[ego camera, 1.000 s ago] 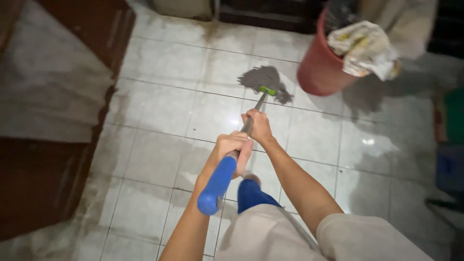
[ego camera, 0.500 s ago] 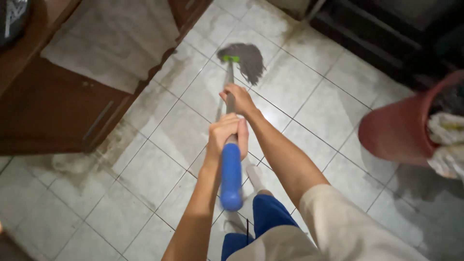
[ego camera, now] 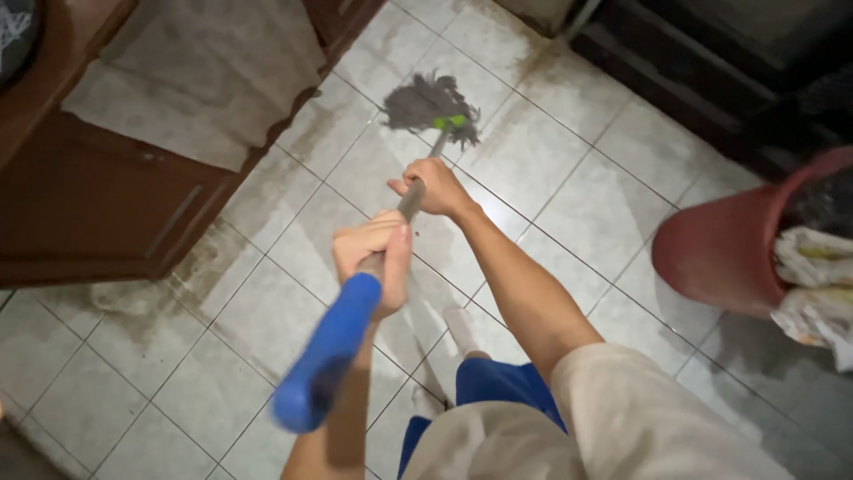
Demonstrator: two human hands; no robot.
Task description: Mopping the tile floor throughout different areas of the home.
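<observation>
Both hands gripping mop handle (ego camera: 391, 240): left hand (ego camera: 373, 258) wrapping shaft just above blue grip (ego camera: 324, 356), steering; right hand (ego camera: 431, 188) clenching lower down, pressing. Grey mop head (ego camera: 422, 105) dragging across wet tiled floor (ego camera: 551, 178) near brown cabinet (ego camera: 98, 204). Red bin (ego camera: 737, 249) standing apart at right.

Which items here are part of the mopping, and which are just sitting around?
In use: mop, left hand, right hand, wet tiled floor.
Lying about: red bin, crumpled paper, brown cabinet.
</observation>
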